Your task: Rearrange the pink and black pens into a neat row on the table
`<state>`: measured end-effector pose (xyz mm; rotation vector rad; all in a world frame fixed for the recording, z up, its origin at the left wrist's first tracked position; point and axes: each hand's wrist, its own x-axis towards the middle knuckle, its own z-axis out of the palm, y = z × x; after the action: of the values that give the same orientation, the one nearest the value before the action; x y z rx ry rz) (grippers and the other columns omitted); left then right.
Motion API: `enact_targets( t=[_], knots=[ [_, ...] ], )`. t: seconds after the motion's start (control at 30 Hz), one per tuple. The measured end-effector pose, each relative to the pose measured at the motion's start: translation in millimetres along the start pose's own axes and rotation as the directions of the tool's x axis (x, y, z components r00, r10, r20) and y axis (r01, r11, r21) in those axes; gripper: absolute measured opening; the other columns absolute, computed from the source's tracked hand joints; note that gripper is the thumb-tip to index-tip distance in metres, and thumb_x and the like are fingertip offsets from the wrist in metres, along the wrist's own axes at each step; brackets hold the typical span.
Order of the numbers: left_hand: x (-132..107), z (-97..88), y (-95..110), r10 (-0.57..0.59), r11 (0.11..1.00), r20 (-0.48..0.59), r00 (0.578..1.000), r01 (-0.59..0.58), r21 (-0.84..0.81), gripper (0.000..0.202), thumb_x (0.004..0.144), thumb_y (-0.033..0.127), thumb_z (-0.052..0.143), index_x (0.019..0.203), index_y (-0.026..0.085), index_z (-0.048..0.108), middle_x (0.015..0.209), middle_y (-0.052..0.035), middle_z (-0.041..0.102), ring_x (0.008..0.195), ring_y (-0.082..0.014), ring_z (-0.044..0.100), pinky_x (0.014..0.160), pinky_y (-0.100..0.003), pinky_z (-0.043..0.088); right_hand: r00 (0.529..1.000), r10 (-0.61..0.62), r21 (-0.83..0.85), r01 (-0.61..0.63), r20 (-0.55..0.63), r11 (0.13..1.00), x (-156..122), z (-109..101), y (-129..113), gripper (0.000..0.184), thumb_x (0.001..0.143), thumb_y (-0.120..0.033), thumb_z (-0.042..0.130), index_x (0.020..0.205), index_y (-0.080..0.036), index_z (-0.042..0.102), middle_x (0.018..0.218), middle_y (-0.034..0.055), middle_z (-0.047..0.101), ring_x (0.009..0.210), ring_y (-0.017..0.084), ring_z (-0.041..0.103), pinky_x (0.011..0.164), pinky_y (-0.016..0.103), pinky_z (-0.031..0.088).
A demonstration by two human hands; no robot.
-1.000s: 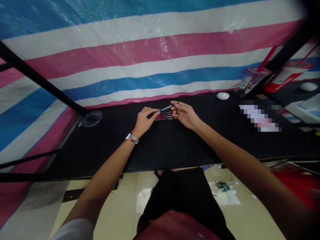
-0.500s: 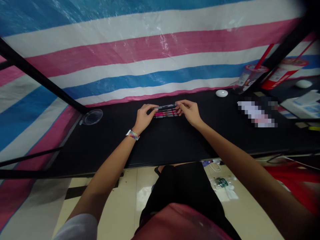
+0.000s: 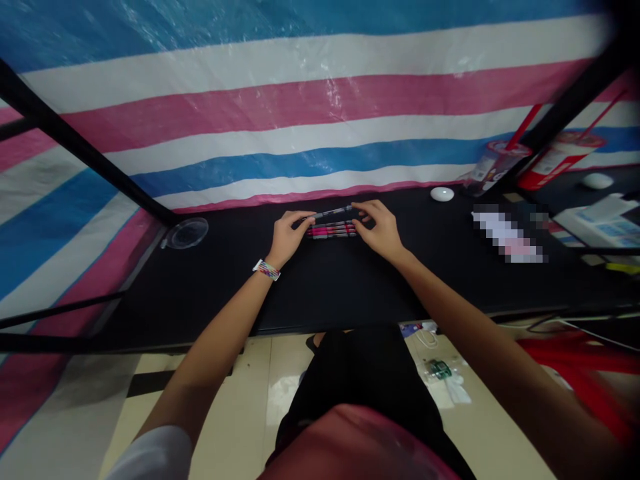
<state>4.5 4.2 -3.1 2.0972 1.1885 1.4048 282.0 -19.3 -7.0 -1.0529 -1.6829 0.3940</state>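
Note:
My left hand (image 3: 289, 235), with a colourful woven band at the wrist, pinches the left end of a dark grey pen (image 3: 333, 213). The pen slants, its right end farther from me. Just nearer to me, several pink, red and grey pens (image 3: 333, 231) lie side by side in a row on the black table (image 3: 330, 287). My right hand (image 3: 379, 230) is at the right ends of the pens. Its index finger reaches the dark pen's right tip, while the thumb stands apart from it beside the row.
On the left is a clear round plastic lid (image 3: 187, 233). A white oval object (image 3: 442, 194), a lidded drink cup (image 3: 495, 167) and a red-and-white cup (image 3: 560, 160) stand at the back right. Striped sheeting (image 3: 300, 100) hangs behind the table, between black frame bars (image 3: 90, 150).
The right thumb and index finger have spread apart. The dark pen's right end has moved away from the row, so it tilts more. The left hand keeps its pinch.

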Motion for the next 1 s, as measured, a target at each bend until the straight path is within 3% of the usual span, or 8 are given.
enact_targets(
  t=[0.13,0.33,0.53,0.7,1.0],
  knots=[
    [0.0,1.2,-3.3,-0.004,1.000,0.014,1.000,0.004,0.000,0.013,0.101,0.031,0.077,0.110,0.029,0.086,0.106,-0.0045,0.086,0.106,-0.0261,0.076,0.101,-0.048,0.059,0.996,-0.063,-0.082,0.069,0.067,0.994,6.3,6.2,3.0,0.034,0.097,-0.027,0.067,0.128,-0.029,0.080,0.126,0.0117,0.073,0.116,0.033,0.069,0.104,0.056,0.059],
    [10.9,3.9,-13.5,0.023,0.998,0.038,0.999,-0.026,0.062,0.017,0.102,0.032,0.075,0.116,0.027,0.083,0.114,-0.0074,0.085,0.105,-0.0264,0.074,0.100,-0.048,0.058,0.983,-0.093,-0.209,0.125,0.158,0.970,23.7,10.4,18.2,0.024,0.102,-0.026,0.062,0.114,-0.024,0.082,0.112,0.0130,0.076,0.113,0.034,0.068,0.106,0.057,0.056],
    [20.8,2.0,-20.6,-0.055,0.984,0.132,0.990,0.031,0.176,0.012,0.100,0.022,0.074,0.108,0.027,0.082,0.112,-0.0042,0.085,0.109,-0.0266,0.074,0.106,-0.048,0.055,0.972,-0.022,-0.284,0.091,0.235,0.954,36.9,14.5,39.3,0.023,0.100,-0.020,0.064,0.113,-0.023,0.083,0.115,0.0114,0.078,0.116,0.033,0.070,0.106,0.051,0.056],
    [18.8,-0.6,-19.8,-0.116,0.966,0.192,0.975,0.066,0.249,0.014,0.101,0.023,0.072,0.107,0.028,0.084,0.114,-0.0034,0.086,0.109,-0.0275,0.074,0.107,-0.048,0.054,0.965,0.003,-0.260,0.068,0.260,0.963,33.7,19.1,46.8,0.025,0.100,-0.016,0.063,0.112,-0.022,0.085,0.113,0.0103,0.080,0.112,0.030,0.072,0.105,0.047,0.056],
    [17.7,0.0,-24.5,-0.120,0.960,0.225,0.967,0.055,0.275,0.017,0.101,0.022,0.071,0.107,0.029,0.086,0.107,-0.0033,0.085,0.104,-0.0278,0.073,0.105,-0.049,0.053,0.971,0.014,-0.278,0.055,0.241,0.959,23.8,22.8,48.5,0.026,0.099,-0.015,0.061,0.105,-0.021,0.086,0.107,0.0106,0.080,0.103,0.031,0.069,0.100,0.048,0.054]
  ],
)
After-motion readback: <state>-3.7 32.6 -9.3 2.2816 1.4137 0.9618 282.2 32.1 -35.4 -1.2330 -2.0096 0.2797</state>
